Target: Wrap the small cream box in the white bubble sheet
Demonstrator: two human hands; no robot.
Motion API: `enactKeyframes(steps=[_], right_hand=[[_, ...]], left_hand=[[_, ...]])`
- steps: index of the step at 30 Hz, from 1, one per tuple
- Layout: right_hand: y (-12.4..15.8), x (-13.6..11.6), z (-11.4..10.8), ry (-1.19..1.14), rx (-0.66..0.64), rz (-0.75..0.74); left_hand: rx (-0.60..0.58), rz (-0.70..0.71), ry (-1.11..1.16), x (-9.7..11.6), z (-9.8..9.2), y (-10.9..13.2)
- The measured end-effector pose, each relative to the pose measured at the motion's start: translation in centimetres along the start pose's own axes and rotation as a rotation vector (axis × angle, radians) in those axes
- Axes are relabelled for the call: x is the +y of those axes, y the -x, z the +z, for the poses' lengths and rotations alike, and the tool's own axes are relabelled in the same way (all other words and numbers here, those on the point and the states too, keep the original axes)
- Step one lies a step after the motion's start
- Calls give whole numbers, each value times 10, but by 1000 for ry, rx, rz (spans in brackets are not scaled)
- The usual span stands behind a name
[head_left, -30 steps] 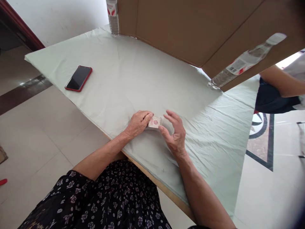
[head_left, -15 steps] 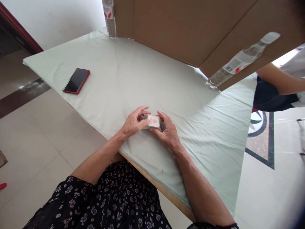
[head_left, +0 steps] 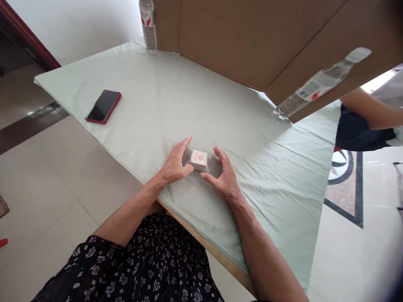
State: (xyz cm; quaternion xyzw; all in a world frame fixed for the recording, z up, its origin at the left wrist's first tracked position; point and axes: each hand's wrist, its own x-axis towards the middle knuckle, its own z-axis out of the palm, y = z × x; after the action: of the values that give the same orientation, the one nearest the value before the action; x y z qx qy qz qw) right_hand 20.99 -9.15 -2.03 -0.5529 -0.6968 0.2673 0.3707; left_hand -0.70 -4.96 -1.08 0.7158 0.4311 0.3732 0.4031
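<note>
A small white box with red print (head_left: 199,159), wrapped in clear plastic, rests on the pale green tablecloth (head_left: 151,109) near the front edge. On its left side my left hand (head_left: 176,163) is open, thumb and fingers apart, close to the wrapping. My right hand (head_left: 226,178) curves open on the other side, with a gap between it and the box. Neither hand grips anything.
A black phone in a red case (head_left: 103,106) lies at the left. A cardboard panel (head_left: 226,37) stands along the back, with one upright plastic bottle (head_left: 149,29) and another bottle (head_left: 317,86) at its right. Another person's arm (head_left: 371,110) shows beyond.
Both hands have let go of the wrapped box and spread apart to either side of it. The box now sits by itself on the cloth.
</note>
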Motion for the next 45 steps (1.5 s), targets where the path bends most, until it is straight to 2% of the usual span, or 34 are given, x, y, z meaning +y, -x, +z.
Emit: enactKeyframes(steps=[8,14,18,22,25,29,33,37,41,45], right_hand=[[-1,2,6,63,15,-47],[-2,0,11,108,137,-62],[-3,1,11,139,84,-48],[0,-1,5,90,41,-16],[2,-4,1,8,23,26],[4,-5,-1,-72,19,56],[4,-4,0,-103,21,52],[3,-5,-1,-149,42,68],[2,-9,-3,-205,79,81],[-1,-3,0,-287,159,84]], left_hand=[[12,52,-131,-5,7,-1],[49,120,-152,0,10,0],[10,66,-167,1,8,0],[20,16,-160,1,-8,-2],[64,-37,-399,-1,-24,-2],[-6,-146,-832,-8,-41,6],[29,-225,-1005,-15,-50,20],[38,-219,-983,-17,-57,29],[34,-166,-803,-14,-68,35],[94,-97,-647,-13,-74,36]])
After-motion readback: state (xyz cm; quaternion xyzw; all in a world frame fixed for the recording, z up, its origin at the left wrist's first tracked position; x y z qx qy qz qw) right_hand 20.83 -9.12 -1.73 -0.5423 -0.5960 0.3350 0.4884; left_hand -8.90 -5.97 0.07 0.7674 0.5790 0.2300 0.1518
